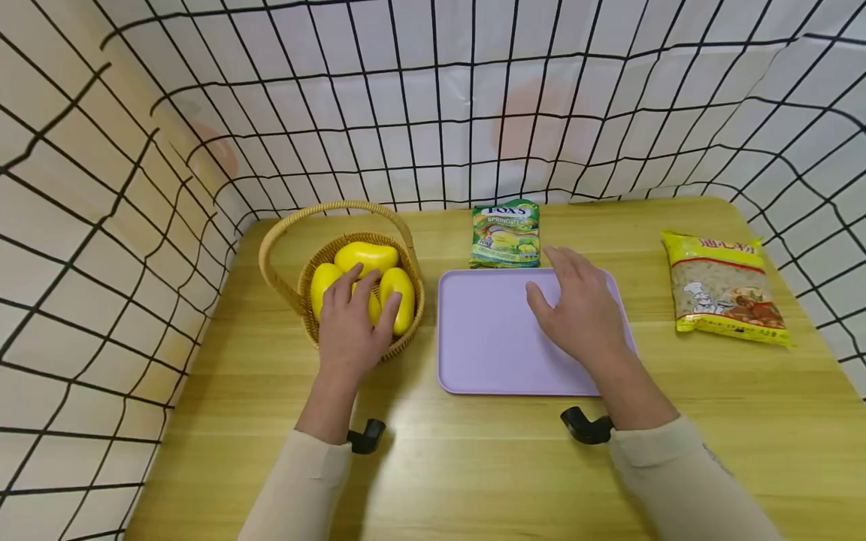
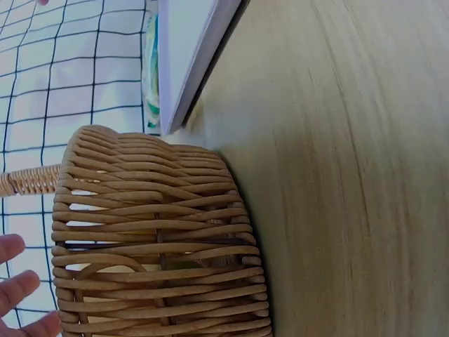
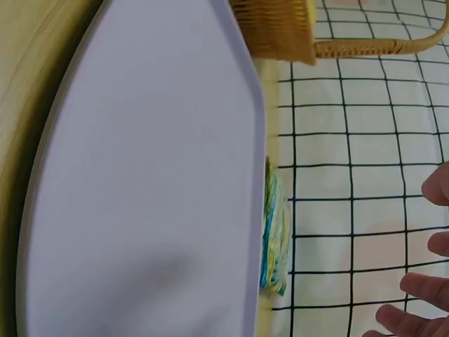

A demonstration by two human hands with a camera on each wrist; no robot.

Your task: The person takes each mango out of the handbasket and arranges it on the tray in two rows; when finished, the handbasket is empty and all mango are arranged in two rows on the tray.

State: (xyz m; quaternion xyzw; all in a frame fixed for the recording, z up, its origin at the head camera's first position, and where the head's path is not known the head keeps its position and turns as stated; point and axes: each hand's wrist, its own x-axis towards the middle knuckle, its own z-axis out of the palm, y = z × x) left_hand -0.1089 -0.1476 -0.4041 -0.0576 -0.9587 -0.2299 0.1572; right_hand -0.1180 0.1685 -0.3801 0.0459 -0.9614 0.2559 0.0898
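Note:
In the head view my left hand hovers over a wicker basket with an arched handle, fingers spread above several yellow mangoes inside it. Whether a fingertip touches a mango I cannot tell. The left wrist view shows the basket's woven side, with my fingertips beside its rim. My right hand is held over the right part of a bare lilac tray, its fingers loosely extended and holding nothing. Its fingertips show at the edge of the right wrist view, apart from the tray.
Behind the tray lies a green Fox's candy bag. A yellow-edged clear food packet rests on the right of the wooden table. Cloth with a black grid pattern surrounds the table at the back and sides.

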